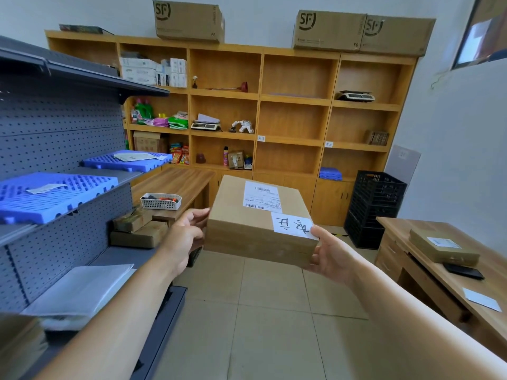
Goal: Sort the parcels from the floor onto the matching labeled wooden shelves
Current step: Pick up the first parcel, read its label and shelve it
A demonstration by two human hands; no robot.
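The parcel point(260, 223) is held up in mid-air over the floor, facing the wooden shelves point(290, 100) at the far wall. Both hands are clamped on it: the left hand point(186, 234) grips its left side, the right hand point(332, 256) holds its near right corner, thumb by the handwritten slip point(293, 224).

The main risk, as I judge it, is a wrong bay. The 2 shelf tags point(261, 138) are small and far, too blurred to read from here, and the slip's writing sits upside down to the viewer, so a match could be misjudged. The right hand holds only at a corner, so the box could tip or slide if that grip loosens on the walk. The desk point(428, 253) on the right and the grey rack point(60, 149) on the left narrow the path, so a bump is possible.
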